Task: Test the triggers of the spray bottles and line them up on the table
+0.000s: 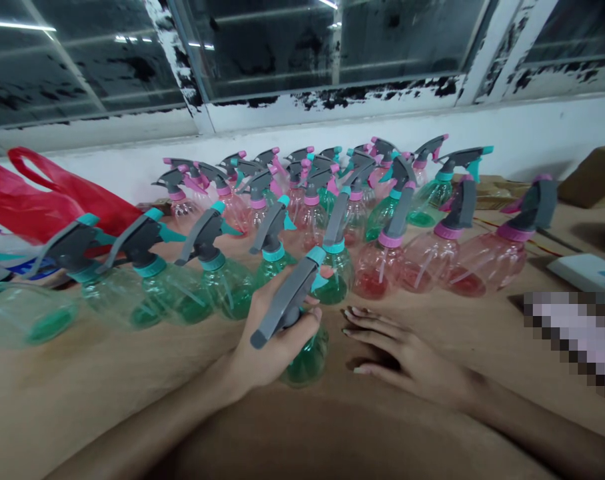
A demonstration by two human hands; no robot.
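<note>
My left hand (277,333) is wrapped around the neck of a green spray bottle (307,360) with a grey and teal trigger head. That bottle stands upright on the wooden table (382,427), its neck hidden by my fingers. To its right, my right hand (397,347) lies palm down on the tabletop, fingers stretched out and holding nothing. Just beyond my hands runs a front row of spray bottles, green ones (227,287) at the left and middle, pink ones (377,267) at the right.
Behind the front row stand several more pink and green spray bottles (312,220) near the wall. A red plastic bag (57,200) lies at the far left. A cardboard box (595,177), a white device (587,273) and a blurred-out item (577,333) are at the right.
</note>
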